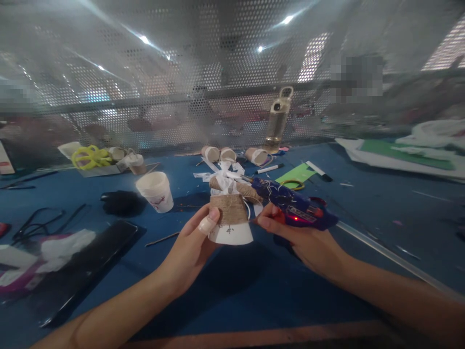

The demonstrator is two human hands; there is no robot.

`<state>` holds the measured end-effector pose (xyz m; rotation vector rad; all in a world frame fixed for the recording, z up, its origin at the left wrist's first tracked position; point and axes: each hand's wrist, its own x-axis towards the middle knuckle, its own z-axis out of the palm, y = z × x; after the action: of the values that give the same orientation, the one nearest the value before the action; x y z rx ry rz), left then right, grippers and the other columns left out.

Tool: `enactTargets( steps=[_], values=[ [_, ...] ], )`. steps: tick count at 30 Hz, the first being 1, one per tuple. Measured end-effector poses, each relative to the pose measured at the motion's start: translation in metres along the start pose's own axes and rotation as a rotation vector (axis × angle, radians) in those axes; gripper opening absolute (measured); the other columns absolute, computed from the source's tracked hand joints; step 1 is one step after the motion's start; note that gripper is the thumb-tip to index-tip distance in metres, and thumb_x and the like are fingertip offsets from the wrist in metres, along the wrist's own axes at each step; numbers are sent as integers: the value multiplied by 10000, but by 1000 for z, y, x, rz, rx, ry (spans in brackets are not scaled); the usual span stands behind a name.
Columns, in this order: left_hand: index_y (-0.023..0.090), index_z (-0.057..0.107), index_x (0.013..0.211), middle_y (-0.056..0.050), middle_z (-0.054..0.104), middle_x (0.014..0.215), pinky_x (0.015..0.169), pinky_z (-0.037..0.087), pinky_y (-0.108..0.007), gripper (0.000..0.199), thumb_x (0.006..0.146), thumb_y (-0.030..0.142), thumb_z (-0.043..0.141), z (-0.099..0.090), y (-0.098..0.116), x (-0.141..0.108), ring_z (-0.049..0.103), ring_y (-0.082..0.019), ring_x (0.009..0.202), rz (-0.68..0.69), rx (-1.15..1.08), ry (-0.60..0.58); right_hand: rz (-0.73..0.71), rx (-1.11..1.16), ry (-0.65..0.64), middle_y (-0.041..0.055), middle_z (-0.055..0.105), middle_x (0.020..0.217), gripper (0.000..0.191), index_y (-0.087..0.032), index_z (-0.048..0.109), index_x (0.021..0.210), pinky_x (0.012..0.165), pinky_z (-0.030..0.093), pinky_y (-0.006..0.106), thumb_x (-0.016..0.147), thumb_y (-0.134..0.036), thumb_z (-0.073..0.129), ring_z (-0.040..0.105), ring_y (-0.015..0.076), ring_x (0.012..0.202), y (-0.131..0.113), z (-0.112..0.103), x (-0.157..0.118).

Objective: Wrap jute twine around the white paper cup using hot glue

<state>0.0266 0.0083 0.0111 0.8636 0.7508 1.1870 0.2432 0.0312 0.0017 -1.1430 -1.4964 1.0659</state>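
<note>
My left hand [201, 228] grips a white paper cup [232, 233], its upper part wound with brown twine [229, 208] and its lower part bare white with printed marks. The thumb presses on the twine and has a pale wrap on it. In my right hand [290, 228] is a dark blue hot glue gun [290, 201] with a red light on its side. Its nozzle points up and left, just beyond the wrapped cup; whether it touches anything I cannot tell. Behind the cup lie a roll of twine [250, 191] and crumpled white strips [227, 172].
Stacked paper cups [156, 191] stand left, near a black pouch [121, 202] and a black case [98, 266]. Several twine-wrapped cups [256, 156] lie at the back by a clear bottle [279, 121]. A box with yellow scissors [92, 157] is back left; green paper [296, 174] and markers are right.
</note>
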Motion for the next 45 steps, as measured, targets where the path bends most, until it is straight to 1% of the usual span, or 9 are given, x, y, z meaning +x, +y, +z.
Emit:
enactTargets(
  steps=[6, 11, 16, 20, 24, 27, 33, 39, 45],
  values=[
    [227, 754, 1151, -62, 767, 1139, 903, 535, -290, 306, 899, 396, 709, 0, -3, -2, 696, -183, 1020, 2, -25, -15, 68, 86, 29, -15, 680, 852, 315, -266, 696, 806, 893, 513, 382, 696, -525, 839, 634, 195, 859, 2, 4, -1],
    [251, 740, 1203, -56, 767, 1151, 943, 511, -301, 341, 899, 400, 707, -3, -5, -2, 701, -191, 1034, -8, -12, -45, 89, 101, 26, -17, 687, 827, 270, -267, 702, 754, 870, 527, 371, 682, -479, 854, 639, 192, 834, 2, 5, -2],
    [206, 729, 1214, -82, 759, 1158, 959, 505, -333, 369, 916, 415, 666, 0, -4, 0, 684, -222, 1049, -43, -6, -66, 60, 96, 40, -13, 692, 815, 270, -260, 676, 742, 868, 554, 383, 674, -453, 853, 661, 200, 834, 0, 6, -2],
    [166, 734, 1160, -110, 756, 1100, 889, 544, -375, 385, 947, 452, 589, 2, -2, 1, 669, -240, 974, -67, 42, -70, 18, 67, 47, -19, 718, 851, 232, -282, 679, 798, 882, 567, 382, 692, -421, 831, 689, 208, 865, -8, 8, -3],
    [186, 703, 1217, -139, 728, 1124, 792, 564, -403, 442, 952, 509, 559, 0, -1, -1, 645, -278, 990, -82, 145, -113, -32, 54, 12, -45, 714, 791, 191, -307, 649, 769, 858, 589, 359, 706, -378, 815, 701, 193, 809, -15, 10, -5],
    [191, 708, 1210, -136, 723, 1136, 789, 557, -386, 416, 932, 484, 609, -1, 1, -1, 638, -272, 997, -89, 176, -70, -58, 38, 8, -44, 718, 802, 189, -314, 643, 774, 828, 598, 354, 720, -379, 811, 702, 193, 802, -16, 11, -6],
    [176, 705, 1194, -126, 730, 1140, 777, 583, -406, 344, 960, 377, 554, 1, 8, 4, 659, -284, 1009, 37, -26, -55, -90, -27, 3, -19, 733, 847, 209, -291, 665, 814, 850, 593, 377, 755, -434, 805, 711, 213, 834, -12, 7, -5],
    [143, 720, 1149, -131, 744, 1079, 786, 585, -413, 380, 960, 433, 562, 4, 11, 1, 697, -282, 943, -1, -90, -57, -158, -60, 2, -6, 727, 877, 170, -291, 684, 833, 843, 584, 388, 799, -418, 791, 713, 224, 879, -12, 7, -5],
    [157, 727, 1140, -100, 763, 1069, 824, 555, -334, 369, 923, 444, 644, 0, 7, 2, 703, -227, 935, -15, -67, 34, -214, -60, -89, -9, 754, 925, 137, -308, 693, 901, 866, 567, 385, 818, -368, 784, 732, 224, 912, -10, 2, -11]
  ],
)
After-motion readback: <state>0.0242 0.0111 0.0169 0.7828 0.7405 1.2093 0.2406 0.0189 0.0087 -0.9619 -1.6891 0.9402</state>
